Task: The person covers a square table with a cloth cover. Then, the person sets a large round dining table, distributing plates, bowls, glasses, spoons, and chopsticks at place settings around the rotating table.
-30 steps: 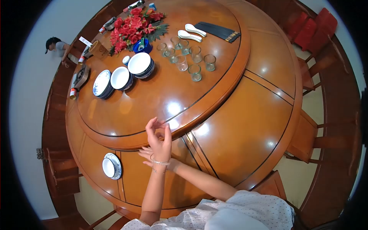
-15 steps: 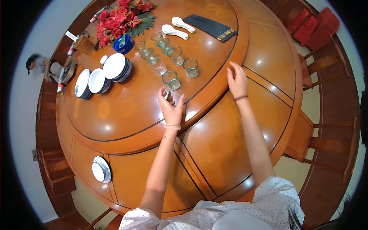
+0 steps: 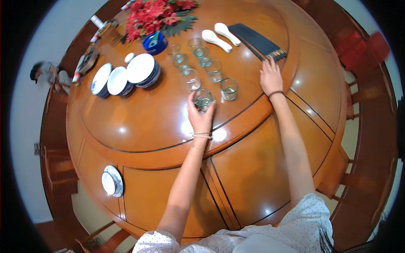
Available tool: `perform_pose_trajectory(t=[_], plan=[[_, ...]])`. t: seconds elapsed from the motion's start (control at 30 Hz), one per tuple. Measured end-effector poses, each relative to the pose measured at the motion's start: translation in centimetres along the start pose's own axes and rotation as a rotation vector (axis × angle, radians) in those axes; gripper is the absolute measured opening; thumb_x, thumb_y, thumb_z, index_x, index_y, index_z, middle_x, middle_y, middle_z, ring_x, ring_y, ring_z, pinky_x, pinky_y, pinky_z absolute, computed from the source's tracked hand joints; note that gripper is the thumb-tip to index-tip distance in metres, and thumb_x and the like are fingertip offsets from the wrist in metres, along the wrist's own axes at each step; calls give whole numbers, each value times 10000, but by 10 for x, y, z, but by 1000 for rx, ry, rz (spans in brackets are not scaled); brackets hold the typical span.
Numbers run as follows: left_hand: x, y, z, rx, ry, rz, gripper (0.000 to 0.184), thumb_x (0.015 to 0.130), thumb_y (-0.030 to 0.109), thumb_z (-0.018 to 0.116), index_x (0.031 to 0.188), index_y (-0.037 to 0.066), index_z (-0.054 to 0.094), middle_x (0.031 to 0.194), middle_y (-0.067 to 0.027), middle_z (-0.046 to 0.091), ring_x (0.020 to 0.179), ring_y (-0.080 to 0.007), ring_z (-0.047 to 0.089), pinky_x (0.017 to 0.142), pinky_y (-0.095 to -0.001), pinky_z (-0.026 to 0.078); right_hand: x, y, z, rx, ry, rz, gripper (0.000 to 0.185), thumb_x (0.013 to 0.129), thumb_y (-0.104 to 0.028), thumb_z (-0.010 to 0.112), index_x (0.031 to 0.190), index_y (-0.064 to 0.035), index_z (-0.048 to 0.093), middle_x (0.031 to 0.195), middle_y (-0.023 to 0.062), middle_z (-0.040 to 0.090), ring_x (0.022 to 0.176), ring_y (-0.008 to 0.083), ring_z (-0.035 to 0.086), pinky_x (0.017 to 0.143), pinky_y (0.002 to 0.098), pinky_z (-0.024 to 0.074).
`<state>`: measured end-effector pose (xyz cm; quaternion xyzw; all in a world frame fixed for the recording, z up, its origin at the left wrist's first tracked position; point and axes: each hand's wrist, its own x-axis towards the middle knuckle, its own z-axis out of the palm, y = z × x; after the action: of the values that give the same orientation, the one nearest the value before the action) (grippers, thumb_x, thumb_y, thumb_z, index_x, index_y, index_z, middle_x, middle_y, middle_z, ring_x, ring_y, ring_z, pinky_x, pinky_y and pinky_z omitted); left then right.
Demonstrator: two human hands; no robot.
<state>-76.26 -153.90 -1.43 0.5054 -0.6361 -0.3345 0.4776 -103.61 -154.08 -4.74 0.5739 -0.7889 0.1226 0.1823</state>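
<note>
My left hand curves its thumb and fingers round the sides of a clear drinking glass in the front of a group. My right hand reaches to the gold-marked ends of a row of black chopsticks. Its fingertips close on a chopstick at the near side, which lies slightly apart from the row; the exact grip is partly hidden. Several other glasses stand behind the left hand, and a single glass stands between my hands. White spoons lie left of the chopsticks.
Stacked white-and-blue bowls stand left on the raised round turntable. Behind them are a blue ashtray and red flowers. A bowl on a saucer sits at the lower left. Wooden chairs surround the table; a person is at the far left.
My left hand has moved forward onto the front glass and closed round it. My right hand has reached forward to the chopsticks, and one now lies apart. The view has shifted slightly.
</note>
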Motion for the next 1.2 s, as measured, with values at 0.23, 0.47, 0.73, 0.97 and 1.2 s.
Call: perform_pose_trajectory(t=[0.23,0.47,0.73,0.97,1.2], plan=[[-26,8,-49,-272,69,-116,542,679,90,691,1126,0,397,1049,-108,507,939,-166,495,768,-275,431,-70,-32,-42,35,188,37,259,782,-161,529,1010,-43,559,1089,79,528,1043,242,456,885,362,363],[-102,5,-148,-360,32,-263,503,693,16,636,1131,-9,390,1035,-101,494,925,-163,500,792,-278,425,-56,-56,-53,251,149,211,161,742,-161,588,750,-47,475,797,103,491,799,266,499,684,368,432],[-189,14,-237,-326,51,-463,481,700,-12,619,1125,1,395,996,-82,486,875,-152,528,758,-270,459,-108,-77,-80,372,-13,328,205,738,-169,570,789,-23,436,834,156,479,789,321,498,675,406,425],[-221,22,-272,-371,107,-506,468,714,-23,600,1130,1,385,993,-76,481,887,-153,520,766,-267,453,-119,-102,-102,249,-312,530,366,808,-306,494,968,-15,340,990,238,480,836,411,531,705,456,436],[-216,4,-334,-412,187,-441,461,735,-23,578,1142,-15,362,1019,-75,497,915,-164,509,799,-277,430,-150,-93,-105,410,-309,370,271,866,-178,360,1066,-3,412,941,275,531,889,416,500,735,452,395]])
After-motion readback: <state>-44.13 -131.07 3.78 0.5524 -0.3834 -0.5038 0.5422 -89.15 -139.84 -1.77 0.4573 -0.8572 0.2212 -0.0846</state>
